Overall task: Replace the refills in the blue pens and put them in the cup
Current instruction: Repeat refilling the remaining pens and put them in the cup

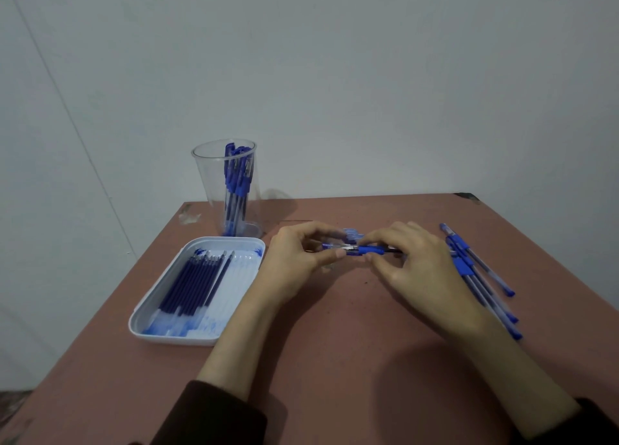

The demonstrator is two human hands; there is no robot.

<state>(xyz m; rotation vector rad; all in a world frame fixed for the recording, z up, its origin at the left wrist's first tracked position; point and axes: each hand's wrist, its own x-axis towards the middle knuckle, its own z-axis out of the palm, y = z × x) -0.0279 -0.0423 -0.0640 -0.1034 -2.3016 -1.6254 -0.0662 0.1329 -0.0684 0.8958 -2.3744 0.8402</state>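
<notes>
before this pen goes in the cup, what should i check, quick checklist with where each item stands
1. Grip on the pen: left hand and right hand both pinch it: ok.
2. Pen fully closed up: the joint is hidden in the grip: cannot tell.
3. Cup ready: it stands upright, with the pens inside leaning to one side and leaving room: ok.
4. Fresh refills within reach: they lie in the tray beside the left hand: ok.
5. All pens done: loose pens lie by the right wrist: not ok.
</notes>
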